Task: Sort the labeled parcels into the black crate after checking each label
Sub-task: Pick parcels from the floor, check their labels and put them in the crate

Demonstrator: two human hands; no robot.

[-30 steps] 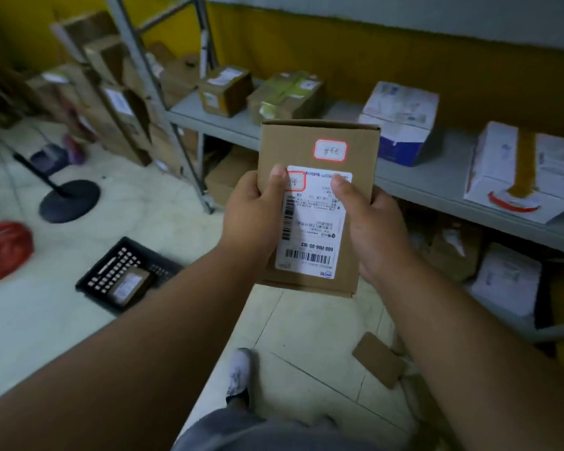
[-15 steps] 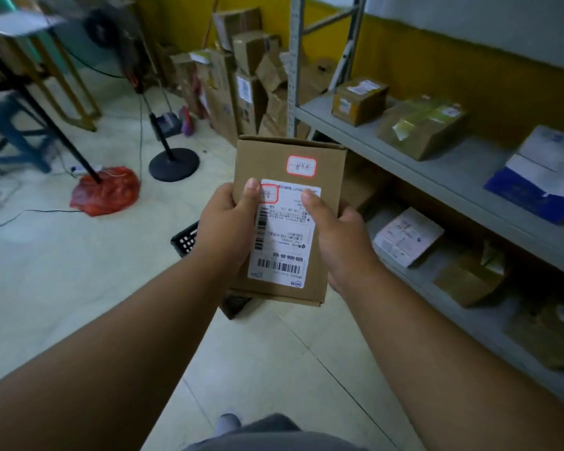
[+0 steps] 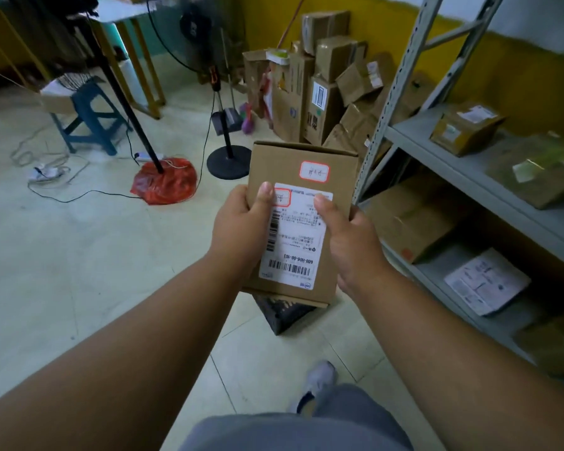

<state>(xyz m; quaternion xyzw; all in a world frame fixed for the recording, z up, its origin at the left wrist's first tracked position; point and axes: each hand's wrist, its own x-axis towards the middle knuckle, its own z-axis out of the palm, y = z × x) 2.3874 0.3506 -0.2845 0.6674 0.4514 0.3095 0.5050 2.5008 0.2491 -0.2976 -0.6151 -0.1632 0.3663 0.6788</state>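
I hold a brown cardboard parcel (image 3: pixel 284 164) upright in front of me, its white shipping label and two red-bordered stickers facing me. My left hand (image 3: pixel 238 229) grips its left edge with the thumb on the label. My right hand (image 3: pixel 352 239) grips the right edge, thumb also on the label. The black crate (image 3: pixel 282 315) sits on the floor directly below the parcel; only one corner of it shows under the box.
A grey metal shelf rack (image 3: pixel 437 148) with several parcels stands at the right. A pile of cardboard boxes (image 3: pixel 323 89) leans against the yellow wall. A fan stand base (image 3: pixel 228 162), a red bag (image 3: pixel 165 182), cables and a blue stool (image 3: pixel 88 118) occupy the floor at left.
The view has swung left and I have stepped along the rack; the parcel stays gripped in both hands. The crate has passed from my left to beneath the parcel.
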